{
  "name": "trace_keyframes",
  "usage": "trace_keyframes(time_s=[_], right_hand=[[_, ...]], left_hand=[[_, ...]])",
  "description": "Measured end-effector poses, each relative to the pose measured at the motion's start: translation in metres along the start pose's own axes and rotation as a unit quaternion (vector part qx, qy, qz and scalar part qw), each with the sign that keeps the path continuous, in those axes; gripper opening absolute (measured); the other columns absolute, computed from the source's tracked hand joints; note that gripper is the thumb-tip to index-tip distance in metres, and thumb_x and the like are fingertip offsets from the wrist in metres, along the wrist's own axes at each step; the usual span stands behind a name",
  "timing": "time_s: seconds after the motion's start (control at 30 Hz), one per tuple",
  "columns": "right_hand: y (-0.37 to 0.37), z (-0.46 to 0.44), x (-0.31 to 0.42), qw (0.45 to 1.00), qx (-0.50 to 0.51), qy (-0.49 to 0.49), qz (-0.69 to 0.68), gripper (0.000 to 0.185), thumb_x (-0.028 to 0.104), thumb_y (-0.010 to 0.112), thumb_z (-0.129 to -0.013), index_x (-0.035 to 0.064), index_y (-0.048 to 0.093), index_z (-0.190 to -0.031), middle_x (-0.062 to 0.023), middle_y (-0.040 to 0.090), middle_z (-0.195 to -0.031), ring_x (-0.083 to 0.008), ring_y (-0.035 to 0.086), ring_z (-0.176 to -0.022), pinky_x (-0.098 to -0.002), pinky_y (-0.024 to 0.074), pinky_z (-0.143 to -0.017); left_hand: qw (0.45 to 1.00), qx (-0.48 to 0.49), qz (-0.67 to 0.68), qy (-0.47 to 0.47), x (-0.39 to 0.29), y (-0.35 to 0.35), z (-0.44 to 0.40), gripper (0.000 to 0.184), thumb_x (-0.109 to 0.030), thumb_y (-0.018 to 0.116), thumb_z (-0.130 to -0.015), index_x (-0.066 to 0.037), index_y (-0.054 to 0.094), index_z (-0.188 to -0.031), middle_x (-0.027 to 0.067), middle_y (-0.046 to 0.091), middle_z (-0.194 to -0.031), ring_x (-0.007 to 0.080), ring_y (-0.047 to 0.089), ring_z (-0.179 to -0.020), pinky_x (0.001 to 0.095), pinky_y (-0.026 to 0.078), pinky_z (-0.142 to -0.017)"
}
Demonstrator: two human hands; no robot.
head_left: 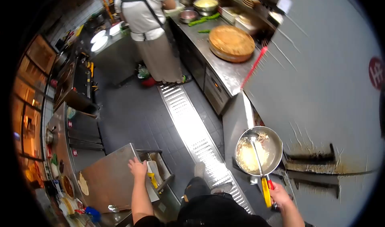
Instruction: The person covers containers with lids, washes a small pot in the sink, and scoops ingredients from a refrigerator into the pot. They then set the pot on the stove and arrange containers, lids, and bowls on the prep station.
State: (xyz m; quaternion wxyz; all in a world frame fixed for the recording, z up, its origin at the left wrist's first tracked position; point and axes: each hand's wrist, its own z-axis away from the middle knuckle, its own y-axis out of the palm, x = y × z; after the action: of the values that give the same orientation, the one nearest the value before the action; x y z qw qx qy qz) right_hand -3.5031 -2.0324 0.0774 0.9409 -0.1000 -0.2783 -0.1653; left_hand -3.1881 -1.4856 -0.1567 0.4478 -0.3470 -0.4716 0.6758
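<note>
My right hand (280, 195) is closed round the handle of a metal pan (274, 149) at the lower right. Pale shredded food (250, 157) with some brownish bits lies in the pan. A utensil (256, 157) with a yellow handle rests in it, its handle running down beside the pan's handle at my hand. My left hand (138, 167), fingers spread, is at the edge of a steel counter (108, 175), beside an open drawer (162, 167) with a white container and something yellow in it.
A person (148, 26) in an apron stands at the far counter. A round wooden board (232, 42), green vegetables (203, 19) and bowls sit on the right counter. A metal drain grate (188, 123) crosses the floor. A large grey door (321, 86) stands at right.
</note>
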Motion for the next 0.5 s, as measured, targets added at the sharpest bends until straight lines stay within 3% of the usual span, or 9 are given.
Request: trace_keyframes(time_s=[0.07,0.17,0.2,0.3,0.5], right_hand=[[0.02,-0.019,0.015,1.0,-0.001,-0.026,0.012,0.016,0.012,0.064,-0.097,0.0044,0.064,-0.111,0.0006,0.06,-0.065,-0.0066,0.048,-0.042,-0.0227,0.0358,-0.038],[0.066,-0.031,0.062,0.998,0.016,-0.055,0.029,0.012,0.012,0.062,-0.096,0.0051,0.063,-0.107,0.001,0.058,-0.064,-0.0068,0.048,-0.042,-0.023,0.0358,-0.038],[0.083,-0.035,0.08,0.997,0.02,-0.061,0.041,0.012,0.011,0.061,-0.096,0.0053,0.063,-0.106,0.0011,0.058,-0.064,-0.0068,0.047,-0.042,-0.023,0.0358,-0.038],[0.125,-0.058,0.128,0.992,0.046,-0.086,0.078,0.009,0.013,0.062,-0.096,0.0068,0.063,-0.103,0.0022,0.057,-0.064,-0.0061,0.047,-0.043,-0.0228,0.0363,-0.039],[0.208,-0.132,0.228,0.97,0.134,-0.111,0.17,0.011,0.019,0.065,-0.096,0.0084,0.064,-0.1,0.0037,0.057,-0.065,-0.0051,0.048,-0.045,-0.0226,0.0364,-0.04]], left_hand=[[0.992,0.07,0.026,-0.106,0.039,-0.01,-0.02,0.087,-0.043,0.072,-0.087,-0.007,0.032,-0.156,0.0323,0.028,-0.158,0.0525,0.029,-0.145,0.0601,0.036,-0.113],[0.975,0.13,0.079,-0.161,0.073,-0.013,-0.025,0.099,-0.047,0.072,-0.086,-0.009,0.021,-0.161,0.0376,0.019,-0.159,0.0574,0.023,-0.146,0.0602,0.029,-0.117],[0.975,0.133,0.081,-0.158,0.072,-0.016,-0.021,0.104,-0.049,0.073,-0.083,-0.009,0.018,-0.162,0.0414,0.015,-0.159,0.0618,0.02,-0.145,0.0606,0.025,-0.119],[0.981,0.111,0.068,-0.141,0.078,-0.002,-0.022,0.103,-0.048,0.074,-0.083,-0.01,0.018,-0.162,0.0406,0.014,-0.159,0.0644,0.019,-0.143,0.0607,0.024,-0.12],[0.978,0.121,0.094,-0.139,0.071,-0.02,-0.011,0.105,-0.042,0.079,-0.081,-0.013,0.019,-0.162,0.0383,0.009,-0.161,0.064,0.015,-0.145,0.0605,0.029,-0.118]])
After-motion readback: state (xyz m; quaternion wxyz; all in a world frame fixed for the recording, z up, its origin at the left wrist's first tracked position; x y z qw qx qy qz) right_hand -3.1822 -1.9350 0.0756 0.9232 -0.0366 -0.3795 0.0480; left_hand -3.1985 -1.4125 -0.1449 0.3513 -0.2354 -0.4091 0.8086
